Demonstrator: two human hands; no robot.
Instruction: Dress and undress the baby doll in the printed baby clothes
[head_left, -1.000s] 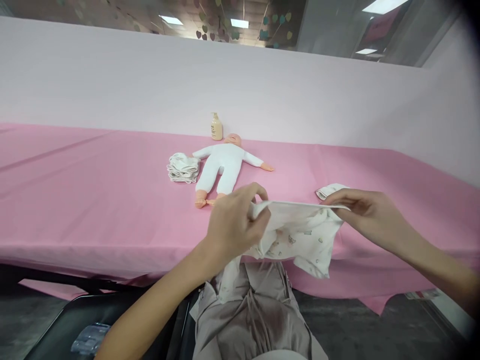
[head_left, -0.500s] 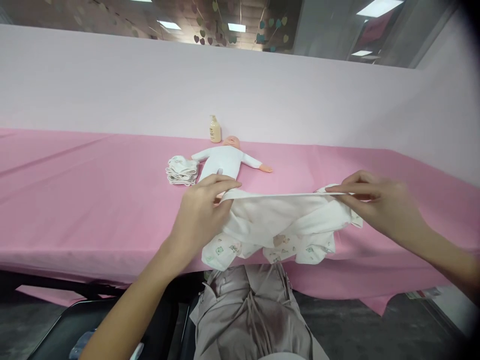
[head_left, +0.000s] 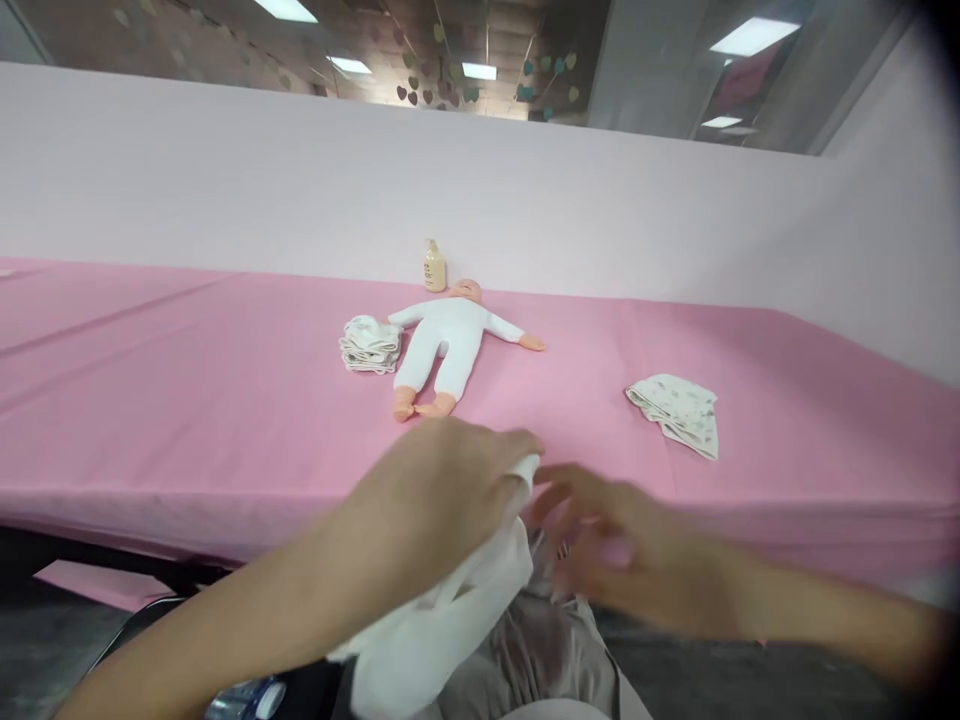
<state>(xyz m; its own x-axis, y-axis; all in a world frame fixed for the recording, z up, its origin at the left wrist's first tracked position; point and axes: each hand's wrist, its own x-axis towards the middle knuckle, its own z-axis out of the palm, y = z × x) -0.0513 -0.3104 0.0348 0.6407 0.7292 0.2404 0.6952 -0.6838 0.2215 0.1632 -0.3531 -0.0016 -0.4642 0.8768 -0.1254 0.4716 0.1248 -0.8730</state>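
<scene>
My left hand is closed on a gathered white baby garment, which hangs down in front of my lap. Most of the garment's shape is bunched or hidden behind my left forearm. Close beside the held end, my right hand is blurred, its fingers bent and apart with nothing seen between them. Beyond my hands a baby doll in a white suit lies on its back, arms spread and feet toward me.
A pink-covered table runs along a white wall. Left of the doll sits a stack of folded cloths; a folded printed cloth lies at right. A pump bottle stands near the doll's head. A plastic bottle is low at left.
The garment, stretched between both hands over the table edge, is now bunched in my left hand and lowered toward my lap. My right hand has let go and moved left, uncovering the printed cloth.
</scene>
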